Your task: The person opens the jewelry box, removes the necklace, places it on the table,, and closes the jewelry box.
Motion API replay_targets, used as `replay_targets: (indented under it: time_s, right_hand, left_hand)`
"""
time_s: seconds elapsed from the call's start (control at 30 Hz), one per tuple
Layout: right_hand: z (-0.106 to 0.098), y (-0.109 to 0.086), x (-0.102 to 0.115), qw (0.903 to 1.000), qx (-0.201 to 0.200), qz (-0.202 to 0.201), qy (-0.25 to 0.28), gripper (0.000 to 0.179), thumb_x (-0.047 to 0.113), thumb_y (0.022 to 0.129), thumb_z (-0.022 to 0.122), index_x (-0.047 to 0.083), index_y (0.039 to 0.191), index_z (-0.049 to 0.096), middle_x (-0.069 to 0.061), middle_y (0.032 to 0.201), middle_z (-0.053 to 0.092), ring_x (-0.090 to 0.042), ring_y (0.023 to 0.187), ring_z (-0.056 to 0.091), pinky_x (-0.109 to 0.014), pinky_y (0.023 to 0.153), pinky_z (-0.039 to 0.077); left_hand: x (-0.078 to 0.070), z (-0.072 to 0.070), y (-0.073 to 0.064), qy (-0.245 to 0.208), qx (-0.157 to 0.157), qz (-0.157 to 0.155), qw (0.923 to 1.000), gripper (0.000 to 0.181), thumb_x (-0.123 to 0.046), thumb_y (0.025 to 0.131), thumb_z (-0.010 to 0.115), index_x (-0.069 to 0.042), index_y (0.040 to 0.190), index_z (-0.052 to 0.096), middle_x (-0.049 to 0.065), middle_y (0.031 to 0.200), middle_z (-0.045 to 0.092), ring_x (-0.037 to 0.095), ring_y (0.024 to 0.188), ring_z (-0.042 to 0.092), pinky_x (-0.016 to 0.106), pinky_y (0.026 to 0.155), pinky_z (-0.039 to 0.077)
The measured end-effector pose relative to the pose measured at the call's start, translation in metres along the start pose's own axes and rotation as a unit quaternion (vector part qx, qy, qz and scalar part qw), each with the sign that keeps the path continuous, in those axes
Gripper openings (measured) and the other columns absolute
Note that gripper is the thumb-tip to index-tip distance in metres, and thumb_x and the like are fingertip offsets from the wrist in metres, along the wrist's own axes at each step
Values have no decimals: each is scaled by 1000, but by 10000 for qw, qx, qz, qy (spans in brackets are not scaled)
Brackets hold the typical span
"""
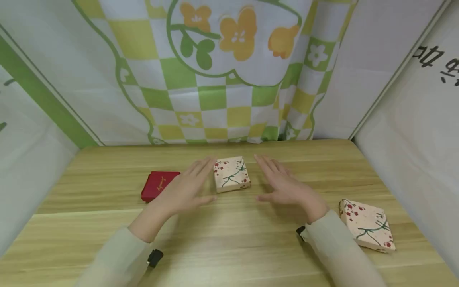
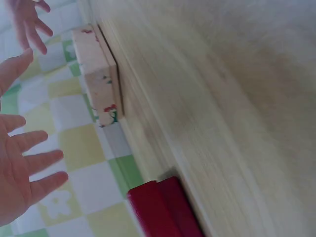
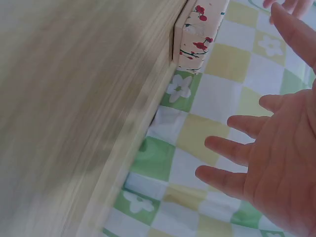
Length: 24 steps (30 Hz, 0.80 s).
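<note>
A cream box (image 1: 231,174) printed with red blossoms and green branches lies in the middle of the wooden table. My left hand (image 1: 188,186) is just left of it, fingers straight and thumb spread. To its right, my right hand (image 1: 281,184) is held the same way. The left wrist view shows the left hand's fingers apart from the box (image 2: 94,74), holding nothing. In the right wrist view the right hand (image 3: 276,163) is likewise spread beside the box (image 3: 200,37), with nothing in it. Part of a red box (image 1: 157,185) with gold lettering is hidden behind the left hand.
A second cream blossom-printed box (image 1: 367,225) lies at the right, beside my right sleeve. Behind the table's far edge hangs a green, yellow and white checked curtain (image 1: 211,97). White fabric walls (image 1: 416,139) flank the wooden table (image 1: 229,243).
</note>
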State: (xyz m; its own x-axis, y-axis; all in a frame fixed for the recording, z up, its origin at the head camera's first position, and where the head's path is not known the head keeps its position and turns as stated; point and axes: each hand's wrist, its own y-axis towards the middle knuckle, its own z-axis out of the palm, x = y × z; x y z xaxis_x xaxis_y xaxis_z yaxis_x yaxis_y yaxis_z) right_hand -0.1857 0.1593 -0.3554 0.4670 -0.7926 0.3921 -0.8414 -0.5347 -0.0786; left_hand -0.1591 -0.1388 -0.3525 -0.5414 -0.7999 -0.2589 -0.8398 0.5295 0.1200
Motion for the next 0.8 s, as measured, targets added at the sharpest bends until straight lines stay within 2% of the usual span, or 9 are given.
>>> replay_targets:
  time_s: [0.17,0.27,0.47,0.67,0.8]
  right_hand:
    - [0,23,-4,9985,104,-362,406,110,38,81,73,22,152,-8,-9,160,0,-34,146,6,-54,115,10]
    - [2,35,-7,9954,184,-558,761,110,33,80,75,15,153,-6,-14,159,0,-34,146,4,-52,115,7]
    - [7,54,-11,9904,422,-420,1247,115,31,77,78,15,152,-8,-15,158,-7,-34,146,-3,-51,115,8]
    - [11,69,-10,9875,737,-295,1362,117,34,78,77,14,152,-11,-16,158,-13,-34,145,-8,-52,115,5]
    - [14,77,-11,9860,780,-258,1451,122,34,74,79,10,151,-13,-17,157,-13,-35,145,-8,-51,115,5]
  left_hand:
    - [10,8,16,-830,199,-127,9963,93,-43,84,68,-19,153,11,5,158,17,25,144,21,47,112,27]
    - [13,12,23,-1148,298,-299,9925,94,-43,83,70,-22,153,11,4,158,17,24,145,20,47,113,26]
    - [16,20,40,-1268,431,-512,9897,102,-42,78,75,-15,153,12,11,157,19,29,144,21,49,113,24]
    - [20,28,50,-1608,667,-786,9816,108,-40,74,79,-12,153,11,13,158,16,30,144,20,48,113,23]
    - [22,31,55,-1651,665,-820,9806,109,-36,72,82,-13,153,13,13,157,17,30,144,20,49,113,23]
